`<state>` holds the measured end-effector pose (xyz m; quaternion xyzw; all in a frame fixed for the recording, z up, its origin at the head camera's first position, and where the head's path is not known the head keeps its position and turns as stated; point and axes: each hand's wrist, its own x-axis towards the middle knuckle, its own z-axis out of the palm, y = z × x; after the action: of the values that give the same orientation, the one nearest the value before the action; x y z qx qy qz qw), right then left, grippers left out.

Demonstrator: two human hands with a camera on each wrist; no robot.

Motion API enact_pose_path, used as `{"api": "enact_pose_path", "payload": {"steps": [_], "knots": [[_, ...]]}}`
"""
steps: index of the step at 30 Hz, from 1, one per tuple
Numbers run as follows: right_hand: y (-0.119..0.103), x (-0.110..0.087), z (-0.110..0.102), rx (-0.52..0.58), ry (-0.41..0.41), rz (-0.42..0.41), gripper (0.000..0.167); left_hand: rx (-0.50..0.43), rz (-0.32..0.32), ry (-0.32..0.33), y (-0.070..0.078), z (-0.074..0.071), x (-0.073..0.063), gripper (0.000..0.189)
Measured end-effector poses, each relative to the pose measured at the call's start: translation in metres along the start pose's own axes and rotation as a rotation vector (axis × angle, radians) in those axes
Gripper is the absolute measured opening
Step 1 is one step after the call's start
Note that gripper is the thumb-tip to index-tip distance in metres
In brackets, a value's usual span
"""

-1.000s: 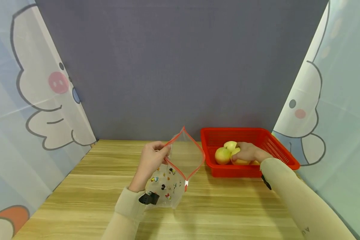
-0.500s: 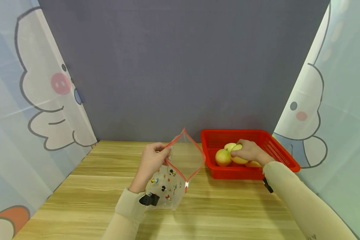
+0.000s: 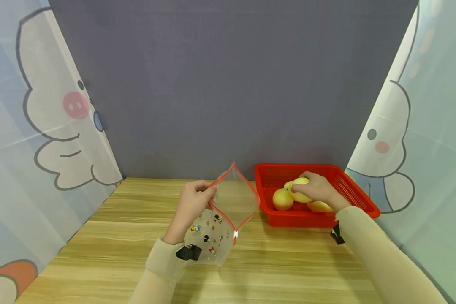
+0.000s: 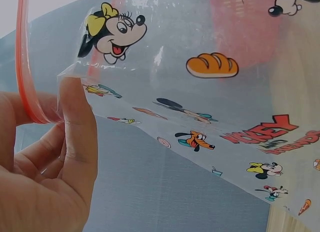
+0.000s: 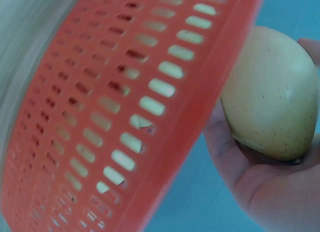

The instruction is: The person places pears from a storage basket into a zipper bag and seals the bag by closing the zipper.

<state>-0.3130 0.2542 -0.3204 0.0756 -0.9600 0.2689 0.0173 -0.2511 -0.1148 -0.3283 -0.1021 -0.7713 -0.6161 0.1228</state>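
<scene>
My left hand (image 3: 195, 198) pinches the left edge of a clear zip bag (image 4: 165, 102) printed with cartoon figures. Its mouth, rimmed by a red zip strip, gapes wide, and a white slider sits at the near corner. My right hand (image 3: 318, 188) grips a smooth yellow fruit (image 3: 299, 191), apple- or pear-like, above others in the red basket (image 3: 285, 218). Seen from the right wrist, this fruit (image 5: 272, 94) is pale, speckled and rests against the fingers. Beneath and beside it lie a rounder fruit (image 3: 283, 199) with a reddish blush and another yellow fruit (image 3: 319, 206).
The basket, slotted on its sides, stands at the right rear of the wooden table (image 3: 137, 236). A grey cloth panel (image 3: 228, 84) rises behind the table. Printed curtains (image 3: 42, 105) hang at both sides.
The right hand has lifted the yellow fruit slightly from among the others, uncovering the fruit under the hand. The left hand and bag stay nearly still.
</scene>
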Motion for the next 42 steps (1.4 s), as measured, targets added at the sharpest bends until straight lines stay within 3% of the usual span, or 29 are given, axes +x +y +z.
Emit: {"api": "enact_pose_path", "payload": {"steps": [7,20,31,42], "knots": [[-0.003,0.0,0.003,0.029,0.036,0.011,0.063,-0.002,-0.009,0.0,0.001,0.0,-0.001,0.02],[-0.025,-0.013,0.007,0.198,0.067,0.014,0.058,0.011,0.005,-0.001,-0.001,-0.001,-0.001,0.021],[-0.054,-0.027,0.007,0.477,0.042,-0.032,0.053,0.003,0.013,-0.003,-0.002,-0.002,-0.002,0.02],[-0.074,-0.041,0.013,0.539,0.071,-0.074,0.048,0.008,0.018,-0.004,0.0,0.0,-0.001,0.019]]}}
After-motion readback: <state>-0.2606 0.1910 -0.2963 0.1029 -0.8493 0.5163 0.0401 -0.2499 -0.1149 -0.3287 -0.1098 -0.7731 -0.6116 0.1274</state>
